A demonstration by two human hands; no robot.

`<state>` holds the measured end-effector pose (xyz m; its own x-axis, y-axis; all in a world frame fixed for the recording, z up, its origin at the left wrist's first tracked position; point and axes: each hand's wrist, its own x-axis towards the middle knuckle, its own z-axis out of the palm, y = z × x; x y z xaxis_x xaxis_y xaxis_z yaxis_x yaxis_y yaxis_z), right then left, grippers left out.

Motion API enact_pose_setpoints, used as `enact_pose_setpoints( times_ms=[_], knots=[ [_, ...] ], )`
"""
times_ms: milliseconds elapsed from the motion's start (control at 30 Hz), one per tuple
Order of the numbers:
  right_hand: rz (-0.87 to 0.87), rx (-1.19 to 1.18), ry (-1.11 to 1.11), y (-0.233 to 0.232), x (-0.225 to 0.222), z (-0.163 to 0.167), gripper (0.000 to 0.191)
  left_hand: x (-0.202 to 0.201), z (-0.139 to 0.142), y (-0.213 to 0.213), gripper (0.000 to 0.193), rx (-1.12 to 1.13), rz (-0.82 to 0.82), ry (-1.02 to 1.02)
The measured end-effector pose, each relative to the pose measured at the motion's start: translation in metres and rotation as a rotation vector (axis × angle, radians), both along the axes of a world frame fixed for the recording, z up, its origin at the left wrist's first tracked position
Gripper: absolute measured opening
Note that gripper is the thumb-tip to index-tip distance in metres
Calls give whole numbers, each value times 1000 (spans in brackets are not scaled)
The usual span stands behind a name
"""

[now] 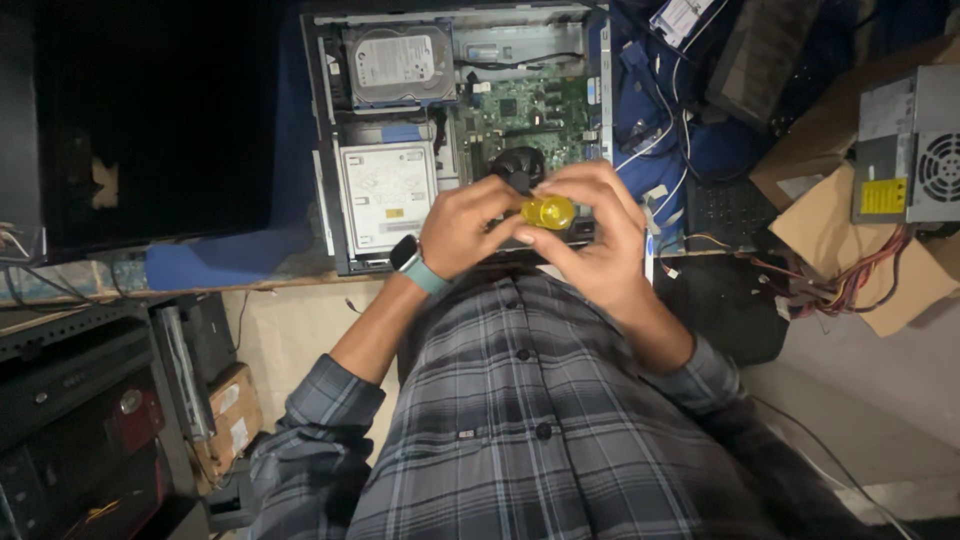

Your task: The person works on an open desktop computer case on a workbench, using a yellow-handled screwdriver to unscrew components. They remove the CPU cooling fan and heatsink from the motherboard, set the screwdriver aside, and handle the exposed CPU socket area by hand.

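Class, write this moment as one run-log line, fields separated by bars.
left hand: holds yellow screwdriver handle | right hand: also grips it | below: open computer case, hard drive, motherboard | right: power supply unit

We see a translucent yellow screwdriver handle (548, 212), a teal watch strap (426, 275) and a grey-blue plaid shirt (520, 420) with dark buttons. We note a green motherboard (525, 115), a silver hard drive (398, 62), blue cloth (215, 262), brown cardboard (850, 235) and a grey power supply (915, 145) bearing a yellow label.
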<state>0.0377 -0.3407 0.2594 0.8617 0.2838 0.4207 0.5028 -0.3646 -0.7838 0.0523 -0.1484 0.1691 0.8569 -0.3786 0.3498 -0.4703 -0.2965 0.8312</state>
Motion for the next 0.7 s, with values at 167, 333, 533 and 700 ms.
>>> enact_pose_setpoints(
  times_ms=[167, 333, 533, 700],
  knots=[
    [-42, 274, -16, 10, -5, -19, 41, -3, -3, -9, 16, -29, 49, -20],
    [29, 326, 54, 5, -8, -23, 35, 1, 6, 0, 21, -44, -8, 66],
    [252, 208, 281, -15, 6, -7, 37, 13, 14, 15, 22, -7, -140, 84],
    [176, 47, 177, -11, 6, 1, 42, 14, 6, 10, 21, 121, -71, 102]
  ],
)
